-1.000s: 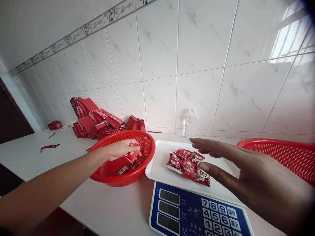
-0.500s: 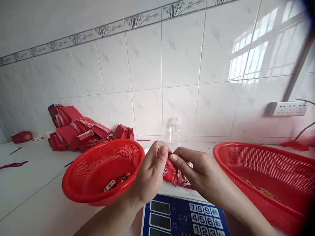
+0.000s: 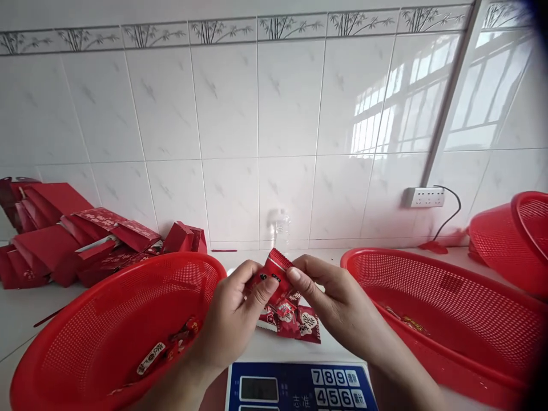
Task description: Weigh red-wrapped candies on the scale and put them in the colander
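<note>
Between my two hands is a red wrapped packet (image 3: pixel 277 281), its crimped end pointing up. My left hand (image 3: pixel 235 308) pinches its left side with the thumb across the front. My right hand (image 3: pixel 331 297) grips the right edge between thumb and fingers. Just below and behind the hands, several red candy packets (image 3: pixel 307 324) with white and dark printing lie on the white top of a scale. The scale's blue panel (image 3: pixel 299 388) with a display and number keys shows at the bottom.
A red mesh basket (image 3: pixel 85 302) at left holds some wrapped candies. Another (image 3: pixel 466 291) at right has a few pieces inside. Red boxes (image 3: pixel 85 240) pile up at far left. A clear bottle (image 3: pixel 280 228) stands by the wall. More red baskets (image 3: pixel 500 240) are at far right.
The view has turned right and levelled. The red packet is now raised and more visible between my hands, which have moved slightly apart.
</note>
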Demonstrator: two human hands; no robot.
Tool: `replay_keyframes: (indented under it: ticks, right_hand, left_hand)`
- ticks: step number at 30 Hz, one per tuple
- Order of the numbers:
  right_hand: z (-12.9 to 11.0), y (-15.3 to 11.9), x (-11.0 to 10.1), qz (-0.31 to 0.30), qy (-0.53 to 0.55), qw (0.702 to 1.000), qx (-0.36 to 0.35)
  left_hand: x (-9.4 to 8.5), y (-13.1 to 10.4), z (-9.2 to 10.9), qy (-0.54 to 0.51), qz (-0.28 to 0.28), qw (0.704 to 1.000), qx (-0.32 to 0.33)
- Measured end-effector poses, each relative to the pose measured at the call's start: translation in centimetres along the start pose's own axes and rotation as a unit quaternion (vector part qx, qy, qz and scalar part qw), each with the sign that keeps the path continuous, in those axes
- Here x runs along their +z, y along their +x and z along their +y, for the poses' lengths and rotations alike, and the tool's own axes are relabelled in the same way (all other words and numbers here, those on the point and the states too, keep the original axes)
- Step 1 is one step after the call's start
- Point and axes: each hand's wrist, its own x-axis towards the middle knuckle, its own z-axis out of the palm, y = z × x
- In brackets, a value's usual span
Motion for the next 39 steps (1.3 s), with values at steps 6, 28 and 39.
replay_keyframes:
  ticks: [6,28,39]
  right_hand:
    - [0.8,0.2,-0.6,-0.038,0.021,0.999,0.019]
    - [0.3,0.0,-0.9,-0.003,0.145,0.989,-0.034]
    - [-0.2,-0.5,-0.6,-0.019,0.193,0.978,-0.078]
  left_hand:
    - [-0.3,0.5,-0.7,-0.032,0.007,0.999,-0.011]
    - [0.1,-0.8,1.0,-0.054,0.005,0.998,0.034]
    - [0.5,-1.5,1.4,-0.034,0.032,0.994,0.103]
